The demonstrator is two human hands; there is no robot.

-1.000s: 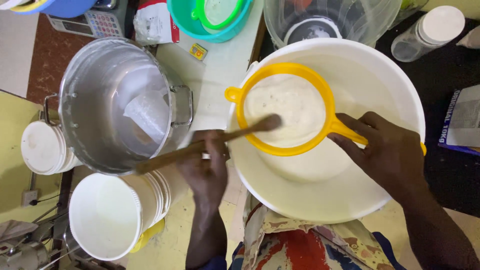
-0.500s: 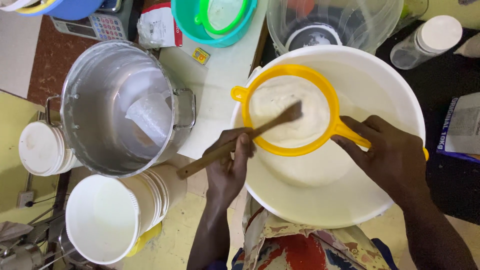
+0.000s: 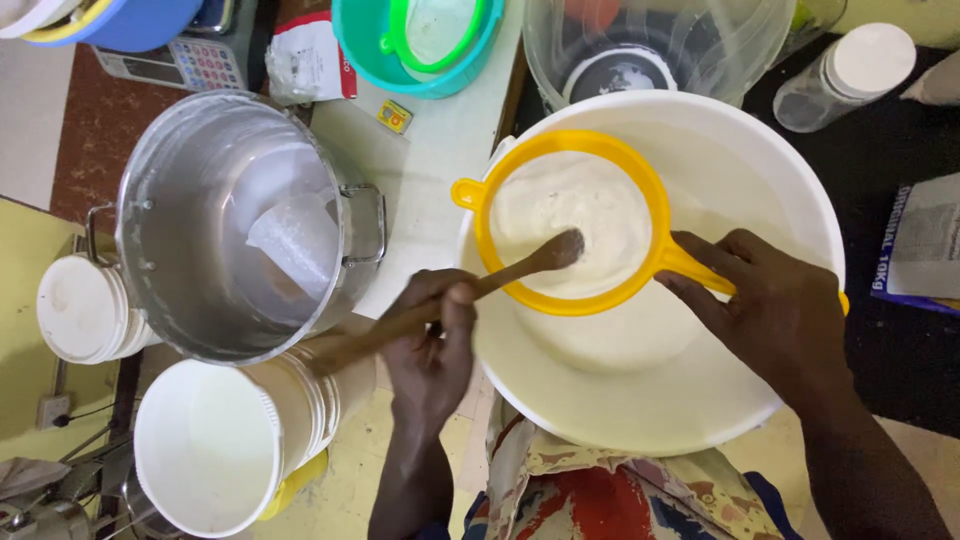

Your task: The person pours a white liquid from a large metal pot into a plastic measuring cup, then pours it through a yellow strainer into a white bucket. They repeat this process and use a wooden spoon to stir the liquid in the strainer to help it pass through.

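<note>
- Cluttered worktop [image 3: 440, 150], pale, seen from above; dark surface on the right side, yellowish floor lower left.
- Big white basin [image 3: 790, 200] sits centre-right, holds pale creamy liquid.
- Yellow sieve [image 3: 655, 200] rests over the basin's upper left part, full of thick white batter-like paste [image 3: 570, 205].
- Right hand [image 3: 775, 315] clenched round the sieve handle at the basin's right side, fingers wrapped, holding sieve level.
- Left hand [image 3: 430, 350] grasping a wooden spoon [image 3: 500, 280] near mid-shaft; spoon tilted, its head pressed into the paste inside the sieve, handle end pointing lower left over the cup stack.
- Steel pot [image 3: 190, 300] left of basin, two side handles, mostly empty with whitish residue and a clear plastic scoop-like piece [image 3: 295, 240] inside.
- Stack of white plastic cups [image 3: 280, 410] lying on its side below the pot, open mouth facing lower left; just beside left hand.
- Pile of white lids [image 3: 75, 310] left of the pot, touching it or nearly so, cannot tell.
- Teal bowl [image 3: 370, 45] with green-rimmed strainer [image 3: 435, 30] inside, top centre.
- Clear plastic container [image 3: 740, 40] behind the basin, dark round item inside.
- Clear jar with white lid [image 3: 845, 75] lying top right.
- Calculator [image 3: 170, 65] and blue bowl [image 3: 120, 20] top left.
- Printed bag [image 3: 920, 250] at right edge.
- Patterned cloth [image 3: 620, 490] on person's lap, bottom centre.
</note>
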